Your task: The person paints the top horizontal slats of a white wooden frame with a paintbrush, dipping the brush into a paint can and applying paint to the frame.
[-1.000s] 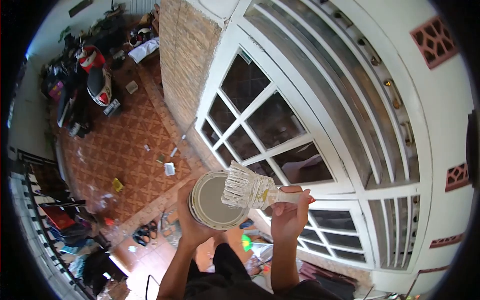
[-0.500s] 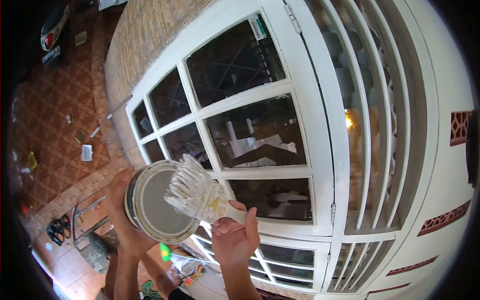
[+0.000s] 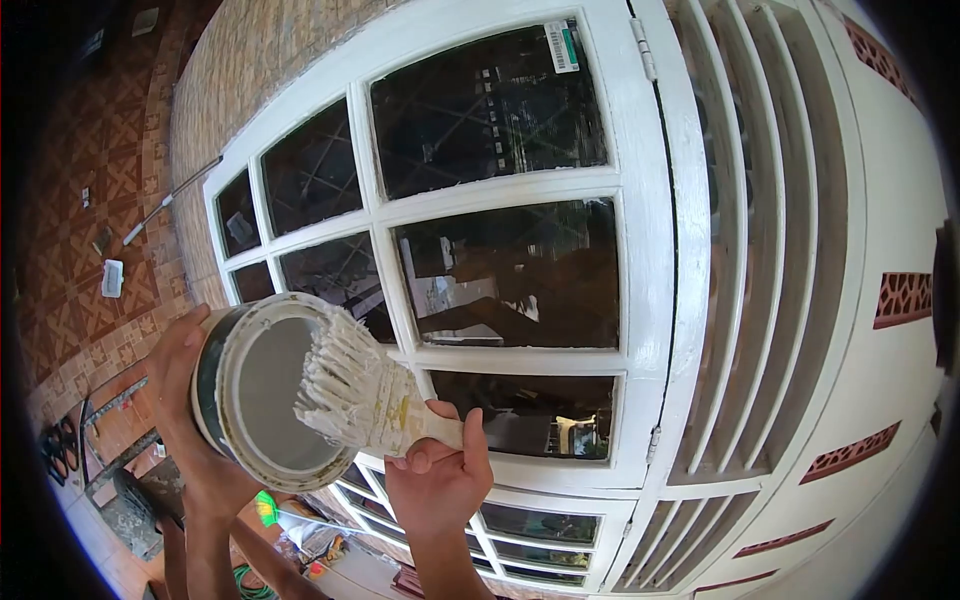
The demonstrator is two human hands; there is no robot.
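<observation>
My left hand [image 3: 190, 440] is wrapped round the side and underside of a round paint can [image 3: 222, 385], which tilts so its open mouth faces me. Pale grey-white paint shows inside. Between its fingers and thumb, my right hand [image 3: 440, 480] grips the handle of a wide brush [image 3: 375, 390]. Thick white paint cakes the bristles, which lie over the can's right rim. Just behind both is a white-framed window [image 3: 500, 188] with several dark glass panes; a barcode sticker [image 3: 563, 47] is on the top pane.
White bars [image 3: 745, 240] stand right of the window, beside a cream wall [image 3: 880, 380] with red vent blocks. A tiled floor [image 3: 60, 280] lies at left with a white tray [image 3: 113, 278] and a thin pole [image 3: 150, 220]. Below are a green hose [image 3: 250, 582] and another person's legs [image 3: 262, 560].
The view has shifted, so the window appears larger. The can and both hands sit further left and slightly lower in view. The brush bristles now lie closer over the can's mouth.
</observation>
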